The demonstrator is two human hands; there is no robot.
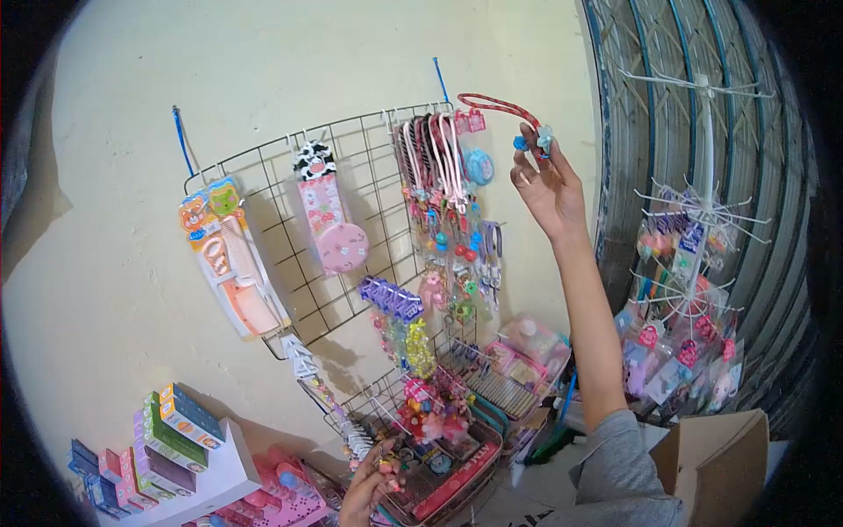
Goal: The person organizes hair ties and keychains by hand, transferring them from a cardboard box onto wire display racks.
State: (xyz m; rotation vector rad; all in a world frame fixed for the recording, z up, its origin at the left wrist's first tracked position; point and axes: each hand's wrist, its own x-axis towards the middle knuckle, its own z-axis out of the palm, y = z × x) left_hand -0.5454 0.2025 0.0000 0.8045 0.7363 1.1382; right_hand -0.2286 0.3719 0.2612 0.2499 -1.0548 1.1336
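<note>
My right hand (555, 195) is raised at the right of the wire rack, its fingertips pinching a red corded strap (502, 103). The strap's loop stretches left toward the rack's top corner. A pale blue flower charm (545, 139) and a darker blue charm (520, 142) show at the fingers. Low in the view, my left hand (373, 486) is closed around small red, orange and yellow charms (387, 468), partly hidden by its fingers. Similar straps (430, 158) in pink, black and red hang from the rack's upper right, with beads and charms below them.
The wire rack (283, 250) on the wall carries a comb set (235, 263) and a round pink case (342, 248). Small boxes (180, 430) stand on a white shelf at lower left. A white spinner stand (705, 167) and a cardboard box (724, 457) are at right.
</note>
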